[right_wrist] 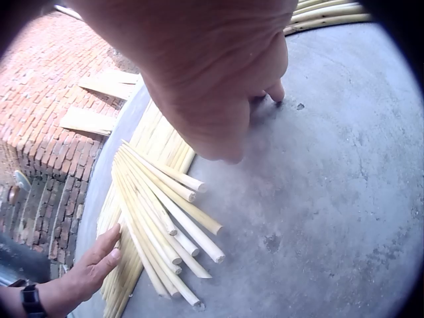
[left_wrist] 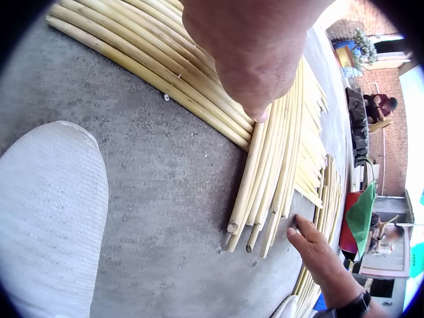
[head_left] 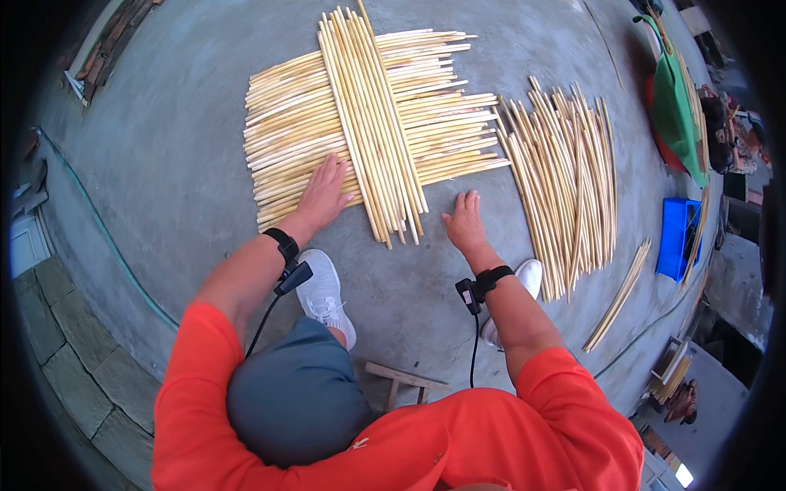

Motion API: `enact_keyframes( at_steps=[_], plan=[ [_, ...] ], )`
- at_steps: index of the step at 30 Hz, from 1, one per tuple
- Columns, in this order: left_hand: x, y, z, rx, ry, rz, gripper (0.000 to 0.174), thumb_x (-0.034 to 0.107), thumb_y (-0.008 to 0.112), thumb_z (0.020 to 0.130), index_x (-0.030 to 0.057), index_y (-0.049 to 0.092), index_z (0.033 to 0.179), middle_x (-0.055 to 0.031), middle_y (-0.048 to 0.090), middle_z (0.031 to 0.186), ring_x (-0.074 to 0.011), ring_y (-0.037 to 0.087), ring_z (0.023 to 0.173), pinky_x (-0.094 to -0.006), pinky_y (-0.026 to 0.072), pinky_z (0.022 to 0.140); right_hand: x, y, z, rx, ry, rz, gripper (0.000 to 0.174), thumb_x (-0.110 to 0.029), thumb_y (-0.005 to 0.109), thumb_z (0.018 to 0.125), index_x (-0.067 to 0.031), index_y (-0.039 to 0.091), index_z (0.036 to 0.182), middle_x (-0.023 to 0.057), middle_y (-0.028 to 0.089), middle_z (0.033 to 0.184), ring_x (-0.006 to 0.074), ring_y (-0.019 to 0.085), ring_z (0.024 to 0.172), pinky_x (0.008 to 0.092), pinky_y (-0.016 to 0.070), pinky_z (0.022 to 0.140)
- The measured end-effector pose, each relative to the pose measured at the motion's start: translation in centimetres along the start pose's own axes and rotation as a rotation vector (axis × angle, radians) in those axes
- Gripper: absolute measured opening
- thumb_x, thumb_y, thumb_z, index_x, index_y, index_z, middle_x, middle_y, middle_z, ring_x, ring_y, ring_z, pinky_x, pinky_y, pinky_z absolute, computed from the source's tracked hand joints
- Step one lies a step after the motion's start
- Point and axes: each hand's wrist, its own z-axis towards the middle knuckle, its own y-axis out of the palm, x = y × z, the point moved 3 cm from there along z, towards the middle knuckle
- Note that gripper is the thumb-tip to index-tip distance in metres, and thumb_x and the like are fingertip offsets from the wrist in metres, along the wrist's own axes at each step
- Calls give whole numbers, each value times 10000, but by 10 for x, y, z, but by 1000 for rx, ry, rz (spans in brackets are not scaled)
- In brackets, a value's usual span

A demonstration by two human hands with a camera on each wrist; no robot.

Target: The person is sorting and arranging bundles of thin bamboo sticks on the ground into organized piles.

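A flat layer of pale sticks (head_left: 286,131) lies sideways on the concrete floor. A smaller bundle of sticks (head_left: 372,131) lies across it, with its cut ends (left_wrist: 248,232) pointing towards me. My left hand (head_left: 326,190) rests flat, fingers spread, on the lower layer just left of the crossing bundle. My right hand (head_left: 464,219) lies with straight fingers on the bare concrete, just right of the bundle's near ends and holding nothing. The right wrist view shows those ends (right_wrist: 192,232) and my left hand (right_wrist: 93,265) beyond them.
A second pile of sticks (head_left: 565,188) lies to the right, with a few loose ones (head_left: 618,295) beyond it. A blue crate (head_left: 678,237), a green and red cloth (head_left: 679,114) and a seated person (head_left: 725,123) are at the far right. My white shoes (head_left: 323,295) stand under my arms.
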Motion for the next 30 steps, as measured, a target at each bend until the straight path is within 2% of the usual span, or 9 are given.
enact_keyframes(
  at_steps=[4,6,9,11,14,15,20,25,30],
  plan=[
    [-4,0,-13,7,-18,1,646,219,571,816,-18,258,1329,-255,185,1392,-373,198,1293,-403,182,1067,4,-7,4,-46,-10,-60,649,-274,591,793,69,320,1273,300,208,1359,412,212,1277,401,269,1034],
    [-8,-7,-22,1,-29,7,646,212,575,813,-15,260,1329,-254,190,1391,-373,207,1289,-404,185,1066,13,-30,9,-287,-99,-69,583,-277,560,813,35,363,1264,277,300,1324,391,313,1230,402,302,1005],
    [-19,-22,-37,10,-31,-5,647,246,574,816,9,267,1334,-242,186,1396,-356,195,1299,-410,180,1067,71,-67,28,-533,-314,-40,464,-287,550,829,-6,490,1193,231,559,1087,357,496,1080,369,390,928],
    [-28,-34,-51,61,-87,22,642,225,586,808,9,279,1329,-243,199,1391,-362,219,1286,-407,195,1061,87,-150,23,-659,-169,-30,455,-289,556,838,-31,488,1207,203,578,1086,304,555,1020,352,427,883],
    [-43,-49,-72,154,-107,33,632,209,585,811,5,283,1328,-247,227,1379,-375,262,1260,-405,230,1047,169,-255,26,-481,-110,-7,443,-263,543,847,-46,479,1228,133,581,1106,238,561,987,337,447,841],
    [-46,-56,-78,220,-130,17,630,203,584,813,2,282,1328,-251,238,1373,-381,274,1252,-405,240,1042,174,-301,9,-463,137,151,452,-277,527,852,-54,468,1242,105,571,1114,222,551,978,347,453,809],
    [-47,-99,-133,268,-200,-29,592,179,543,841,-6,268,1332,-254,230,1378,-369,248,1274,-386,236,1044,228,-442,-107,-129,258,179,435,-335,509,852,-105,494,1221,31,552,1021,150,506,955,326,431,770],
    [-8,-162,-201,314,-202,-21,535,161,496,868,4,279,1332,-243,242,1382,-344,242,1290,-367,234,1044,291,-412,-250,-98,413,389,394,-296,542,838,-99,535,1179,18,566,980,146,534,891,305,447,728],
    [85,-236,-260,243,-86,15,451,183,460,892,24,361,1303,-210,327,1352,-327,306,1263,-361,251,1034,332,-299,-386,-33,559,722,415,-333,552,829,-74,539,1153,29,577,936,134,541,865,304,463,727]
  ],
)
